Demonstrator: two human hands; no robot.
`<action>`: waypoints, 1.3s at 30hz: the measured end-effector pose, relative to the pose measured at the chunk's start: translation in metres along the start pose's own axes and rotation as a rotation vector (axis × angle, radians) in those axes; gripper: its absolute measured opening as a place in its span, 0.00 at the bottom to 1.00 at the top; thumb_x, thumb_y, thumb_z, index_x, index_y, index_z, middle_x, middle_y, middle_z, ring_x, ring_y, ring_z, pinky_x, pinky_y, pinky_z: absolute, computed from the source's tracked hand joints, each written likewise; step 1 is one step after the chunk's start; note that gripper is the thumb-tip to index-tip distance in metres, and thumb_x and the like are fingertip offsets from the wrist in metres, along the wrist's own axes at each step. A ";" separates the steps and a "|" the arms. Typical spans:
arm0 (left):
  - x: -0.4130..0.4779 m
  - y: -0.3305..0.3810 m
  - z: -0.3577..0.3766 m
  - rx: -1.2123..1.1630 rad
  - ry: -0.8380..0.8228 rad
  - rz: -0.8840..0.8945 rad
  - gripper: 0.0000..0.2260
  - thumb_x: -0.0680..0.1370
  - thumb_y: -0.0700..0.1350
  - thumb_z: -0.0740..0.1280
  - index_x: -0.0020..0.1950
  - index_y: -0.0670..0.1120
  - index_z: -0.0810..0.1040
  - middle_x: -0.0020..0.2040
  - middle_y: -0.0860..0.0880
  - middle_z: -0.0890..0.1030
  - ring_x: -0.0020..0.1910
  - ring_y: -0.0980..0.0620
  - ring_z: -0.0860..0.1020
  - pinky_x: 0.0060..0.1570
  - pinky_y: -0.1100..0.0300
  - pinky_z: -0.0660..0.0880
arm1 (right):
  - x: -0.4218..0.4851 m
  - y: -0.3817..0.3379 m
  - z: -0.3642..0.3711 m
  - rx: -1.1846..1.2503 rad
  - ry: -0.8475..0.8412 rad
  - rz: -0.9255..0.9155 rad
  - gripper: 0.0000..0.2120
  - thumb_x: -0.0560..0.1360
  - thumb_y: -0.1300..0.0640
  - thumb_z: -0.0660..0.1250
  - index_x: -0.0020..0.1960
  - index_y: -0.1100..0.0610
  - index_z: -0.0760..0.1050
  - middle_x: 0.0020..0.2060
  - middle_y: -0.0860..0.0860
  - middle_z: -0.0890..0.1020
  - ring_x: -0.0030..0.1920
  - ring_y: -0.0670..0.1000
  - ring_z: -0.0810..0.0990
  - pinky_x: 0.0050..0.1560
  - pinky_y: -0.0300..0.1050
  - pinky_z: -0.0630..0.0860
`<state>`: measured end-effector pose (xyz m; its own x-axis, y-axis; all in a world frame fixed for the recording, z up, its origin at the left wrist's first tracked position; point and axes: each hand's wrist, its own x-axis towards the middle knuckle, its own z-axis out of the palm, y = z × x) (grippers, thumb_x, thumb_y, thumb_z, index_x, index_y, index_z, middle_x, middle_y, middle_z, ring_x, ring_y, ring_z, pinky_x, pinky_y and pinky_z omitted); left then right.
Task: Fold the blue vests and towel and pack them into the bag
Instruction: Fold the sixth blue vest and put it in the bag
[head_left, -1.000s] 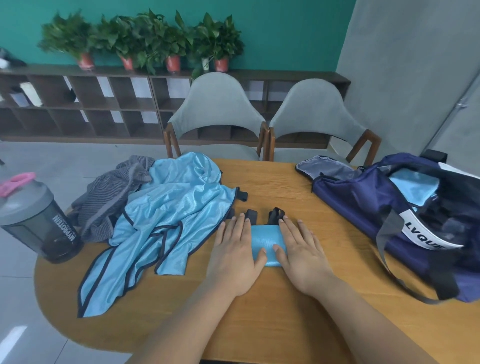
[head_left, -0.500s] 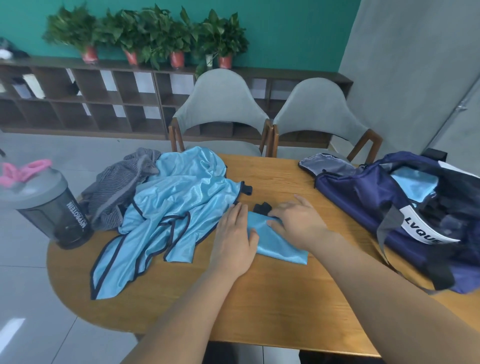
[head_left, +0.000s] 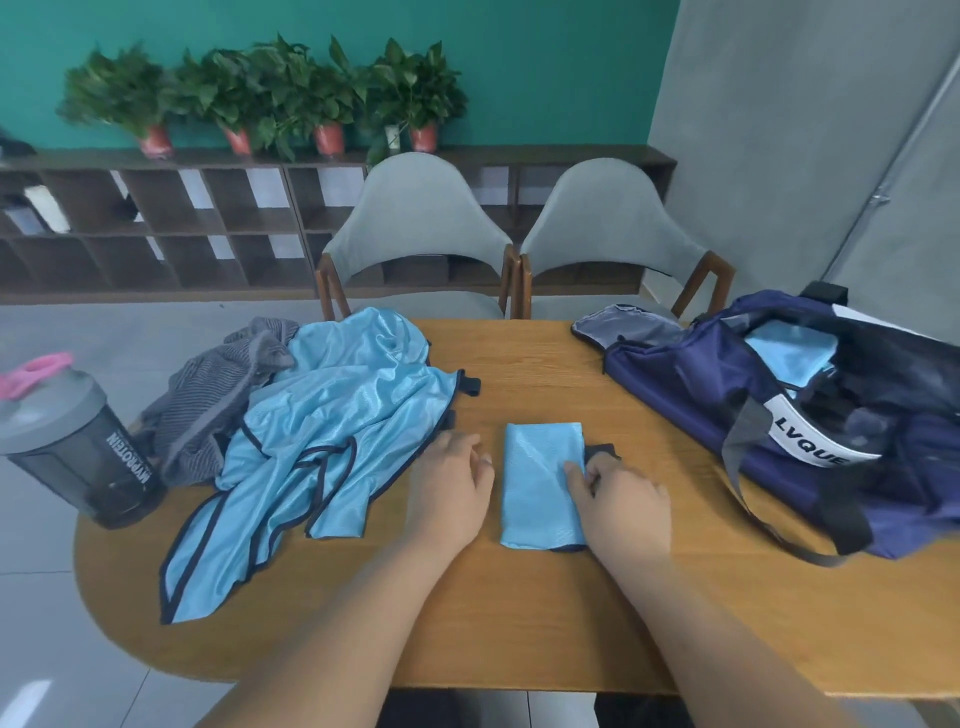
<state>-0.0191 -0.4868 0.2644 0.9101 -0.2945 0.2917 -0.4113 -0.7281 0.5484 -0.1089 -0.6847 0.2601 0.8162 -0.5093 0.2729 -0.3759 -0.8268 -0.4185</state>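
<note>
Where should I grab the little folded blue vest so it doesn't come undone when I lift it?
Probably the middle of its long right edge, coming from the right. The folded vest lies flat, a narrow rectangle, with its black strap sticking out there where the right hand pinches; pinching there should clamp all layers.

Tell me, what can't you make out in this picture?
All in the head view:
Bag contents: right edge cuts it off, inside dark.
Grey towel: partly under the unfolded vest.
Right hand: its knuckles hide whether it pinches the folded vest.
Bottle: cut by left edge.
</note>
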 end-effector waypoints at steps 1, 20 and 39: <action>-0.001 0.008 0.000 0.007 -0.035 0.012 0.18 0.85 0.54 0.60 0.70 0.47 0.78 0.58 0.51 0.80 0.56 0.50 0.79 0.61 0.49 0.77 | 0.000 0.000 0.000 -0.006 0.003 -0.001 0.19 0.82 0.39 0.61 0.38 0.50 0.68 0.31 0.45 0.75 0.36 0.53 0.74 0.45 0.52 0.67; 0.010 0.107 -0.022 -0.734 -0.332 -0.480 0.05 0.84 0.46 0.68 0.59 0.48 0.77 0.53 0.46 0.85 0.49 0.46 0.86 0.45 0.53 0.81 | -0.001 0.001 -0.040 0.559 -0.055 0.213 0.22 0.78 0.35 0.68 0.59 0.50 0.68 0.35 0.47 0.83 0.39 0.43 0.80 0.40 0.42 0.74; 0.038 0.248 -0.011 -1.033 -0.663 -0.295 0.10 0.85 0.46 0.67 0.67 0.54 0.77 0.58 0.49 0.86 0.56 0.45 0.86 0.61 0.41 0.82 | 0.023 0.085 -0.197 1.335 -0.065 0.266 0.22 0.81 0.56 0.72 0.72 0.43 0.73 0.53 0.59 0.87 0.54 0.62 0.87 0.59 0.61 0.82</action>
<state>-0.0875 -0.6716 0.4204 0.7014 -0.6745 -0.2303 0.2362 -0.0849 0.9680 -0.2081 -0.8136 0.4014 0.8195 -0.5724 0.0281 0.1528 0.1709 -0.9734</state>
